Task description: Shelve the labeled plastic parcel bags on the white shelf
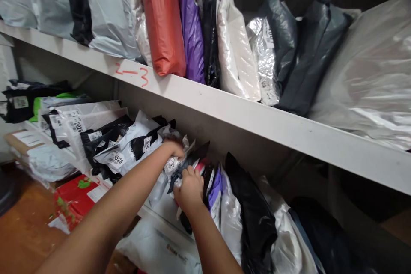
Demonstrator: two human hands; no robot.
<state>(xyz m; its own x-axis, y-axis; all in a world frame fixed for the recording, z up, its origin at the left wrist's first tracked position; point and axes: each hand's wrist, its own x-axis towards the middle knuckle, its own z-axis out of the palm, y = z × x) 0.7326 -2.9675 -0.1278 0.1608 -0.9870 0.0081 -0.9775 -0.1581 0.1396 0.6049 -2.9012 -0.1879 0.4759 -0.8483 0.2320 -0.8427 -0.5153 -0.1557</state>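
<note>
My left hand (175, 149) reaches onto the lower shelf, its fingers bent down and closed on a pale plastic mailing bag (172, 163) with a printed label. Just in front and to the right, my right hand (190, 185) has its fingers curled over the top edges of a dark grey mailing bag (199, 150) and its neighbours; my fingertips are partly hidden among them. To the left leans a white mailing bag (117, 158) labelled 3026. Right of my right hand stand a purple-and-white bag (215, 192), a translucent white bag (231, 209) and a black bag (250, 209).
Above runs a white shelf edge (199, 94) marked in red, carrying a red parcel (163, 21), a purple bag (192, 30) and several others. Low on the left lie a red box (78, 197) and a brown carton (24, 141). A large white bag (160, 246) lies below the shelf.
</note>
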